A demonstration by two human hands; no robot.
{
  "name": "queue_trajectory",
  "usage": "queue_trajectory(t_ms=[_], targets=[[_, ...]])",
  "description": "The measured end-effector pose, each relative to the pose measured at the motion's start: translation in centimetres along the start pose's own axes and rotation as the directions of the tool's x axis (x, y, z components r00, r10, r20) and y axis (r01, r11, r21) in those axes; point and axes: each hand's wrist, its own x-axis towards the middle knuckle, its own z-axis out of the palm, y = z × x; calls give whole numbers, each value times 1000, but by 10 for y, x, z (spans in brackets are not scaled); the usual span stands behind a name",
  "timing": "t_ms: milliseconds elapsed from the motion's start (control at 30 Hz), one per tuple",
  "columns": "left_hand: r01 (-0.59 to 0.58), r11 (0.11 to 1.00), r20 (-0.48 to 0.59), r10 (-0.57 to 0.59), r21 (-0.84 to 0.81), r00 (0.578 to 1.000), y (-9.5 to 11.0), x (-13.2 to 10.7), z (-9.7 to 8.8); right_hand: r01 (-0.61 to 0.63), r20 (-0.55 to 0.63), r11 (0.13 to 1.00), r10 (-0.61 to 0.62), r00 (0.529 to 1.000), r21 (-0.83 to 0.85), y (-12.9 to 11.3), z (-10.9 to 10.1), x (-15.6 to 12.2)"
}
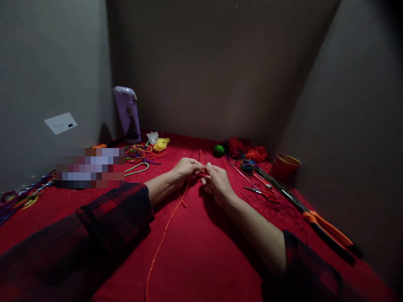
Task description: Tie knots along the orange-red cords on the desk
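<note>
My left hand [186, 169] and my right hand [217, 181] meet over the middle of a red cloth-covered table [201, 251]. Both pinch a thin orange cord [163, 239] between their fingertips. A short loop of the cord stands up between the hands. The rest trails back across the cloth toward me, with a small knot or frayed spot partway along. Both sleeves are dark plaid.
A lilac jug [127, 113] stands at the back left beside coloured cords [141, 153] and yellow thread [161, 144]. A green ball [218, 150], orange yarn [256, 153], a red cup [285, 165], small scissors [256, 191] and orange-handled shears [327, 230] lie right. Walls enclose three sides.
</note>
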Motion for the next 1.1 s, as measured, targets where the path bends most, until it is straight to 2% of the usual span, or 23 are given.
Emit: queue_trajectory(t_ms=[67,133,233,400,567,633,767,933,1100], targets=[[-8,1000,8,8,-8,1000,0,-1,1,-51,99,992,40,994,116,-3,0,-1],[-13,1000,10,13,-21,1000,1,-3,2,-43,143,991,25,989,128,-5,-1,-2],[-9,1000,-9,9,25,1000,5,-7,4,-31,86,997,26,996,68,-7,-3,-1],[-55,975,-37,64,217,997,3,-8,7,-106,-63,992,101,993,-67,-7,-7,5],[-144,933,-82,180,330,980,-8,-2,4,-68,-79,976,52,996,-208,-3,-11,9],[-212,869,-87,278,447,957,-9,-3,3,-67,-82,970,49,995,-232,-1,-12,10],[-315,595,9,459,740,888,-8,-10,2,-109,-82,967,93,992,-230,-3,-11,9],[-291,435,54,480,852,876,-5,-17,1,-197,-81,970,187,979,-143,-10,-9,7],[-231,313,51,492,921,869,5,-22,0,-191,-107,977,181,978,-96,-10,-10,7]])
